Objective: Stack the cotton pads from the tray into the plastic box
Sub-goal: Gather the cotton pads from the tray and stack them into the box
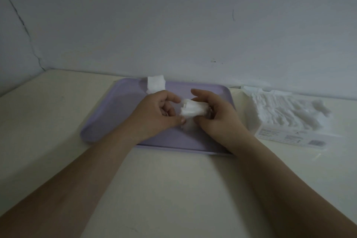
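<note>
Gripping what, those two hands?

The right hand (218,114) curls round a small bunch of cotton pads (193,110), thumb below and fingers over the top. The left hand (154,114) closes thumb and forefinger on the bunch's other end, with its remaining fingers curled in. The bunch sits between the two hands, over the middle of the tray (108,121). Whether it touches the tray I cannot tell.

How will that bunch handle?

My guess is that it is nearly weightless, soft, and quick to fan out or shed a pad. Its edges already look uneven. I'd hold it across the flat faces with light pressure from both sides and square the edges. I wouldn't squeeze, since cotton crushes and fluffs.

Counts?

Two hands and one bunch; the pads within it are too blurred to count. Just beyond the left hand, at the tray's far rim, lie loose pads (156,83). They show as one white patch, maybe two overlapping. One tray sits under both hands on the bench (164,179). One plastic box (289,135) stands out past the right hand, beside the tray. It holds a crowded mass of pads (286,110), too many and too soft-edged to count.

What's left, then?

By my reading, this bunch goes out past the right hand into the box. Then come the loose pads beyond the left hand.
</note>
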The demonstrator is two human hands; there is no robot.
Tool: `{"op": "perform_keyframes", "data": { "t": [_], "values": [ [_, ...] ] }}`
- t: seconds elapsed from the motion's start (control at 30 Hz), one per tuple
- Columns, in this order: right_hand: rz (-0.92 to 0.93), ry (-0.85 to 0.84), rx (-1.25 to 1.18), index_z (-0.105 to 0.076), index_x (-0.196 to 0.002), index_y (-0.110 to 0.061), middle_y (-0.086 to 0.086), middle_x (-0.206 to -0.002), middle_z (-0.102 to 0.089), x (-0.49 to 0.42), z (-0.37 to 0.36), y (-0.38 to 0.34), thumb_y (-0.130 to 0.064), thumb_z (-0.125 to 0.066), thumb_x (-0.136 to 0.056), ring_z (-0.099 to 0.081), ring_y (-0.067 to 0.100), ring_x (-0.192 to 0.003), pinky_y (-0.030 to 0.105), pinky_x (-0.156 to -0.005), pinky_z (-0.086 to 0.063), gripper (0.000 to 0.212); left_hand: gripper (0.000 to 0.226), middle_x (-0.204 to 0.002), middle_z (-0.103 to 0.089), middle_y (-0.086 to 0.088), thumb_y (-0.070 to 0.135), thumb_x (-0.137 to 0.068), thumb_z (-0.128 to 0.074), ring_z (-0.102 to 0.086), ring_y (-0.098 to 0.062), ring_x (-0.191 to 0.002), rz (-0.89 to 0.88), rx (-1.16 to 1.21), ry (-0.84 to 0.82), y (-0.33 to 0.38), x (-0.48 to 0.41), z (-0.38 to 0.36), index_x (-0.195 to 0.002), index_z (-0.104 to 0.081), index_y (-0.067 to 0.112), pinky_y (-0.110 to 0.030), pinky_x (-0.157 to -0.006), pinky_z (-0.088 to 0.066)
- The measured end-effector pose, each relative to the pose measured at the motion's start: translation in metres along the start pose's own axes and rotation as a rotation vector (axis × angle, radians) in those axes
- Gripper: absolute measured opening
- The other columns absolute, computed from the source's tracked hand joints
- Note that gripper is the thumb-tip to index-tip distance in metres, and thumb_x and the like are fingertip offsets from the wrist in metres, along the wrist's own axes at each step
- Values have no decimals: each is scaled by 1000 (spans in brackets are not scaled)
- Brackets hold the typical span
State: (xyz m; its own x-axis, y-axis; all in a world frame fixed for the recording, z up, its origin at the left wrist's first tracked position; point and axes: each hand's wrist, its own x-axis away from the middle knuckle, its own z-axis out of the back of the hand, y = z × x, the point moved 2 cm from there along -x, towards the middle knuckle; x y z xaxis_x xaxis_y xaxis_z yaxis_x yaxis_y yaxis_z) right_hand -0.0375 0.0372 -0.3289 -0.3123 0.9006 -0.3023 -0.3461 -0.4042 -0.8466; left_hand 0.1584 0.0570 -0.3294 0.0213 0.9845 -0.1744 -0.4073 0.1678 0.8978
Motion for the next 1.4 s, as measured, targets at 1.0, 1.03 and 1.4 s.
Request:
{"op": "perform_keyframes", "data": {
  "t": [1.0, 1.03, 1.4],
  "values": [
    [-241, 63, -500, -55, -139, -14, 6, -135, -64, -8, -27, 4, 1, -42, -104, -65, 8, -112, 21, -89, -54, 40, 31, -73, -71, 13, 31, -73, -83, -66, -10, -66, -84, -199, -60, -4, -6, -14, -102, -71, 34, -37, -65, -55],
    [-249, 8, -554, -54, -140, -14, 7, -138, -62, -7, -28, 2, 2, -48, -101, -64, 12, -115, 21, -86, -54, 42, 30, -79, -74, 11, 31, -75, -81, -70, -11, -71, -83, -206, -58, -5, -5, -14, -103, -71, 34, -38, -68, -57],
    [-41, -8, -235, -74, -110, -27, -3, -109, -77, -7, -9, 4, -9, -70, -84, -70, 10, -98, 34, -93, -58, 32, 13, -86, -76, -7, 26, -90, -75, -66, -12, -70, 65, 25, 37, 8, 3, 0, -101, -69, 26, -37, -72, -52]
  ]
}}
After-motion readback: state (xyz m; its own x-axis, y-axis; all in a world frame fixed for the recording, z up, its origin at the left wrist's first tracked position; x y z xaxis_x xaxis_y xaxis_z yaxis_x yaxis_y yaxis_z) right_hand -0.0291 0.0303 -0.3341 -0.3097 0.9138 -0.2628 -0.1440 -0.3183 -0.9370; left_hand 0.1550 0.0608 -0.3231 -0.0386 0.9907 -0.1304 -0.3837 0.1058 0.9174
